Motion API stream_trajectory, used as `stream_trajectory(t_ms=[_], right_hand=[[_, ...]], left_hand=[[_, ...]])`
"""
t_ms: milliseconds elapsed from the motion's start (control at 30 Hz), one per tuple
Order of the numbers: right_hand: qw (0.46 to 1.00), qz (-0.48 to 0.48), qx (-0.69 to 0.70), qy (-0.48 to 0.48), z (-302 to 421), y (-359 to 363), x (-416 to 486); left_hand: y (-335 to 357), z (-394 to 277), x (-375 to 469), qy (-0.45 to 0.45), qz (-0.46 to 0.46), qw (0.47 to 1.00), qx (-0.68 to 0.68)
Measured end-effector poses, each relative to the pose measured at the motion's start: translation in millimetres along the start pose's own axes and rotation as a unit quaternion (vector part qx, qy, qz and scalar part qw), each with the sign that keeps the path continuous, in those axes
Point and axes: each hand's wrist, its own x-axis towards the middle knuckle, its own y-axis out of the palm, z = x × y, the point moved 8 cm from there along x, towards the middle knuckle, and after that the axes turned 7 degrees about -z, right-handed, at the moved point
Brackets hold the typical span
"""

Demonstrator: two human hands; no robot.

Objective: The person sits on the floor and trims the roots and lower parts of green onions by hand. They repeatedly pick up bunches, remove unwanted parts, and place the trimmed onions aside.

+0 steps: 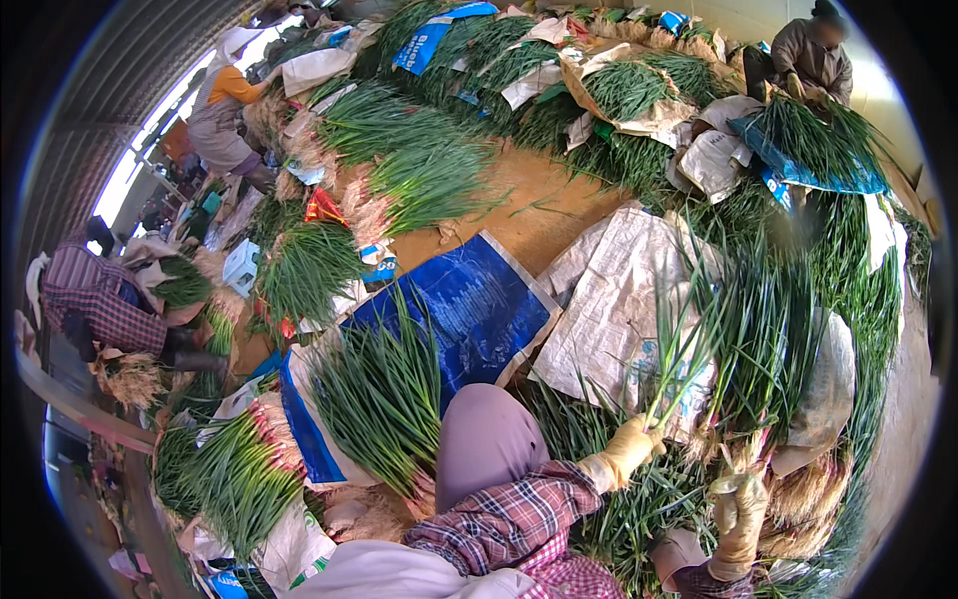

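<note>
My left hand (627, 451), in a pale yellow glove, grips a few long green onion stalks (671, 367) by their lower ends, leaves pointing up and away. My right hand (739, 509), also gloved, is lower and further right with its fingers curled. It is by the pale root ends (748, 453) of an upright-leaning heap of green onions (771, 329); whether it pinches a stalk cannot be made out. Loose green leaves (644, 509) lie beneath both hands. Left of my knee (490, 442), a bunch of green onions (382, 389) rests partly on a blue and white sack (464, 314).
A white woven sack (621, 292) lies ahead. Root bundles (804, 502) are stacked at right, and more onions (239, 479) at left. A blue plastic stool (241, 267) stands further off. People work at far left (105, 292), upper left (221, 105) and upper right (812, 60).
</note>
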Motion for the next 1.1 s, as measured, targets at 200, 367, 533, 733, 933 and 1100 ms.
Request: stream_trajectory(t_ms=[200, 367, 533, 733, 933, 1100], right_hand=[[0.969, -0.109, -0.212, 0.065, -76.5, -11.0, 21.7], [0.968, 0.02, 0.083, 0.236, -124.0, 40.0, 24.8], [0.973, -0.005, -0.144, 0.182, -59.6, 15.9, -2.0], [0.908, -0.107, -0.373, 0.16, -55.9, -22.4, -1.4], [0.97, 0.081, 0.037, 0.226, -125.3, 46.4, 27.4], [0.965, 0.131, -0.107, 0.201, -110.5, 43.7, 9.3]], left_hand=[[30.5, 1.2, -31.8, -0.077, 0.132, 0.982, -0.114], [38.1, 2.5, -45.7, -0.174, 0.203, 0.932, -0.246], [6.3, -5.2, -27.7, -0.124, 0.063, 0.988, -0.06], [14.5, -15.1, -39.2, -0.138, 0.178, 0.966, -0.129], [28.4, -11.5, -52.2, -0.234, 0.241, 0.895, -0.293], [28.4, -10.4, -57.9, -0.235, 0.253, 0.914, -0.212]])
